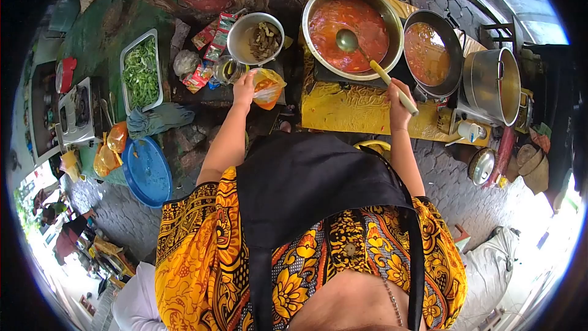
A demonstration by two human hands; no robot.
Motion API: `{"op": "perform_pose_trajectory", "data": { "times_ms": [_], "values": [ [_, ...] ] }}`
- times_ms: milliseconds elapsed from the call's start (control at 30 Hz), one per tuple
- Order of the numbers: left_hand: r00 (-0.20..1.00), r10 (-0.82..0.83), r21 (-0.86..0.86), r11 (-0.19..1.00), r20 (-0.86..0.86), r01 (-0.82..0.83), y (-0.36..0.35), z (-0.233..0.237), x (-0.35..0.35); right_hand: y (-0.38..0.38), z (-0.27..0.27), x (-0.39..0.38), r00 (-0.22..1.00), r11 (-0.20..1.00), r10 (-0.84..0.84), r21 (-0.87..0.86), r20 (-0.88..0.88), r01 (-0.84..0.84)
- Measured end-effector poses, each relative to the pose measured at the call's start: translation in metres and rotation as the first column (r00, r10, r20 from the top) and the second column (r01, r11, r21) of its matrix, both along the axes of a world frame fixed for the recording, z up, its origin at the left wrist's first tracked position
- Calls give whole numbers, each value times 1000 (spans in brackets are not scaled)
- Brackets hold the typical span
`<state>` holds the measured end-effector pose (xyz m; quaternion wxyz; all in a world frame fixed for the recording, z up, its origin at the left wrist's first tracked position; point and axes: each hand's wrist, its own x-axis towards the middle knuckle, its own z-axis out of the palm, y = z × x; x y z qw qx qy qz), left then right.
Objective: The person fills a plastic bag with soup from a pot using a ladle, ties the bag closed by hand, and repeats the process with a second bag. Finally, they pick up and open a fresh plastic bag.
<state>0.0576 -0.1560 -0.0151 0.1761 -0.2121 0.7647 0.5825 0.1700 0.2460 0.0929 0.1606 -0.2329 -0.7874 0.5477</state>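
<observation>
My left hand (244,90) is closed on the top of a clear plastic bag (268,88) with orange-red food in it. The bag hangs just below a metal pot (255,38) that holds dark pieces. In my right hand (399,101) is the pale handle of a ladle (347,40). The ladle's bowl lies over the red stew (331,17) in a large metal basin (311,49). A glass jar (226,68) stands beside my left hand.
A dark pan (454,55) of orange soup and a tall metal pot (484,86) stand right of the basin. At left are a tray of chopped greens (142,72), a blue tray (147,171), a cloth (160,120) and red packets (218,37). People show at lower left.
</observation>
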Motion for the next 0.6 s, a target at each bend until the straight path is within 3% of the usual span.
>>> {"op": "perform_pose_trajectory", "data": {
  "times_ms": [100,200,433,600],
  "values": [
    [997,33,4,999,66,-33,3,9,1,-14,-11,-17,993,992,-78,-111,-92,68],
    [999,-10,3,1000,-32,10,0,9,3,-25,-19,-33,991,966,-130,-229,-22,122],
    [1000,-6,-22,1000,-14,6,1,10,6,-29,-40,-48,979,906,-204,-383,-21,181],
    [1000,-12,-18,1000,0,12,3,16,10,-16,-53,-39,935,787,-353,-546,-20,286]
  ]
}}
